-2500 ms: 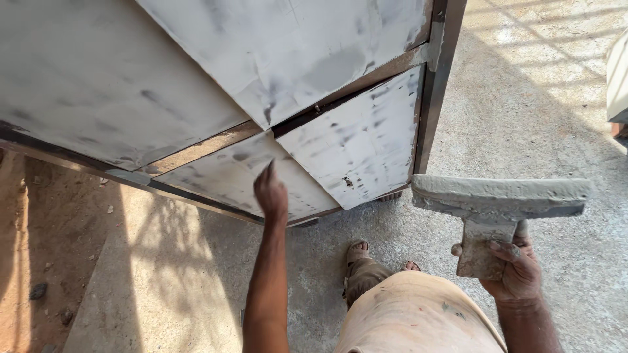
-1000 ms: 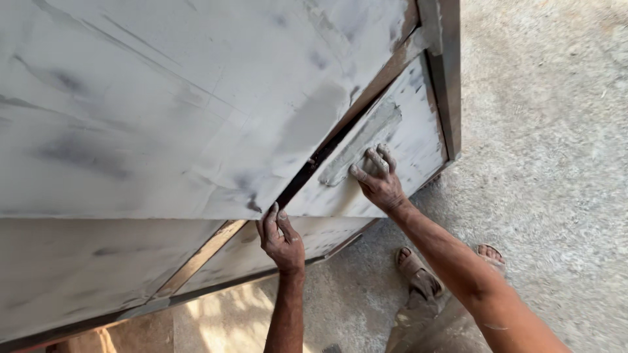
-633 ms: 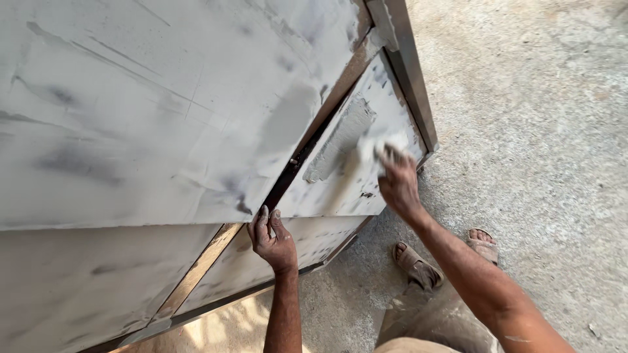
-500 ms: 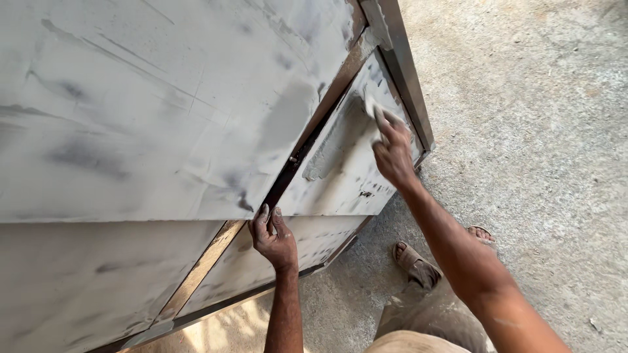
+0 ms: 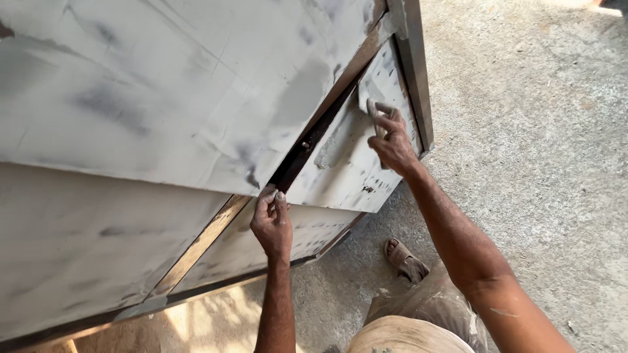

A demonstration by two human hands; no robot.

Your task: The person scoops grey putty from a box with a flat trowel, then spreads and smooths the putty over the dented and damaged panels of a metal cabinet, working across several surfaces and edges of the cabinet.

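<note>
A large metal door [image 5: 163, 98] with panels smeared in whitish-grey filler fills the left and middle of the view. My left hand [image 5: 271, 222] rests on the brown crossbar between the panels, fingers bent against it. My right hand [image 5: 390, 138] grips a small flat scraper blade [image 5: 373, 114] and presses it on the lower right panel [image 5: 353, 163], near the door's upright edge [image 5: 412, 65]. A wet, smoother streak of filler lies beside the blade.
Rough concrete floor [image 5: 536, 131] spreads to the right of the door. My sandalled foot [image 5: 405, 258] and dusty trousers [image 5: 418, 320] are below the hands. Sunlit ground shows under the door's bottom edge at the lower left.
My right hand, earlier holding a loaded trowel board away from the door, has come to the lower right panel and slid upward along it with the scraper. My left hand has stayed on the crossbar.
</note>
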